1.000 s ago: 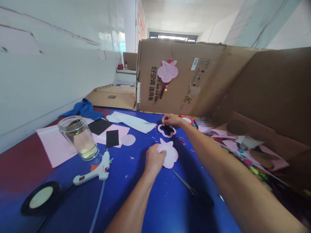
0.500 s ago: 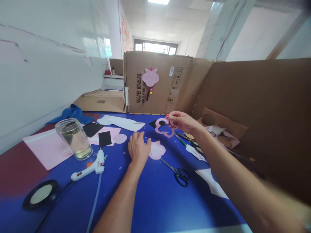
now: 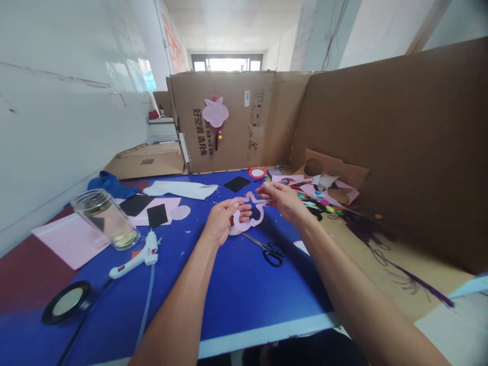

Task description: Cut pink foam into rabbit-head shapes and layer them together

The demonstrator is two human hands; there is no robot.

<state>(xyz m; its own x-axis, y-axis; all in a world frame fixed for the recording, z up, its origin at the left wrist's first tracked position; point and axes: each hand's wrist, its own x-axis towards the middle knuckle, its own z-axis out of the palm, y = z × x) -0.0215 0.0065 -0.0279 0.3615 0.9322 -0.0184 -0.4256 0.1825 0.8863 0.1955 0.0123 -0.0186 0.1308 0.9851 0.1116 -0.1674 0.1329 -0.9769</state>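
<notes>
Hanging between two hands over the blue table (image 3: 244,300), a pink outline (image 3: 261,217) is showing its wavy, narrow band. The left hand (image 3: 221,221) is clamping the band's left side, thumb in front and fingers behind; the right hand (image 3: 284,201) is pinching its pointed right corner. It is looking light and thin, soft as felt or foam, so I'm expecting it to flop, and to stretch or rip if anyone is tugging it. Gripping lightly at two opposite sides, as these hands are doing, is seeming best. Scissors (image 3: 269,250) are lying just nearer, to the right. At left, a glass (image 3: 105,216) is holding a little pale yellow liquid (image 3: 125,238); I'm not making out any lid. At far right, a cardboard corner (image 3: 381,127) is walling in pink and white scraps (image 3: 343,194).
</notes>
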